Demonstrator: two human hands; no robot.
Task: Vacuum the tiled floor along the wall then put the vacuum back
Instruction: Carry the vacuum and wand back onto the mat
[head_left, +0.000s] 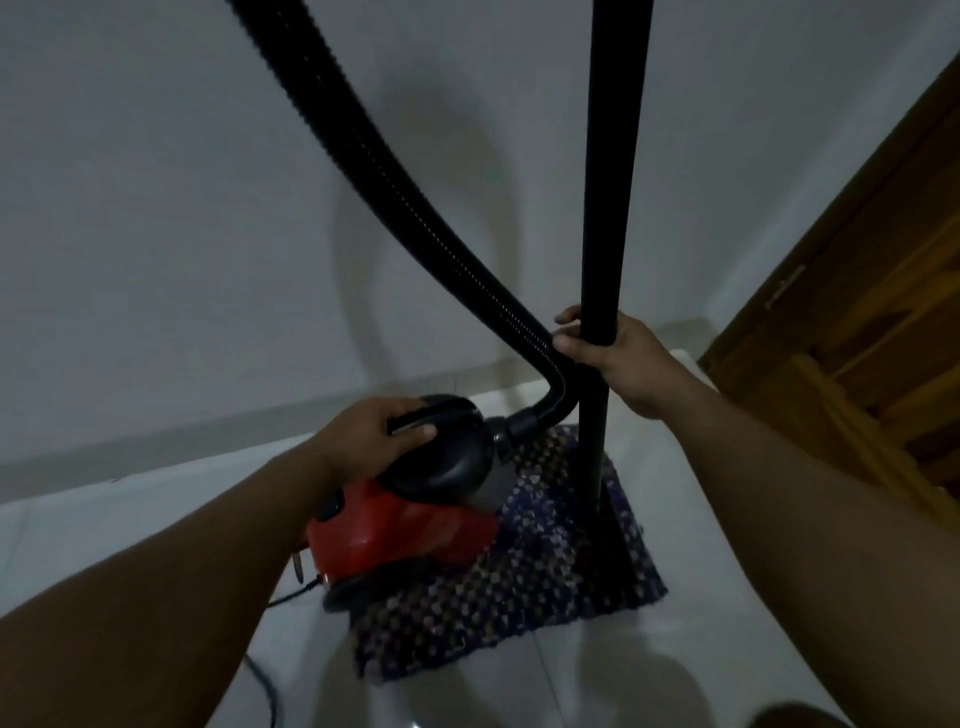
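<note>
Your left hand (374, 436) grips carry handle of red vacuum (410, 525), which sits half on woven mat (519, 597) near wall (182, 208). Right hand (618, 353) wraps upright black wand (602, 260), fingers curled round it. Keep wand vertical, lift body level, mind hose (395, 182) looping overhead. Floor head dark against mat, hard to make out. Cord (270, 691) runs out of view; plug unseen.

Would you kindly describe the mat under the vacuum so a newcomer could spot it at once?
Start at the white wall and drop to the pale tiled floor at its foot. There the red vacuum rests partly on a small woven mat, the only patterned thing: dark blue, speckled with lighter flecks.
</note>
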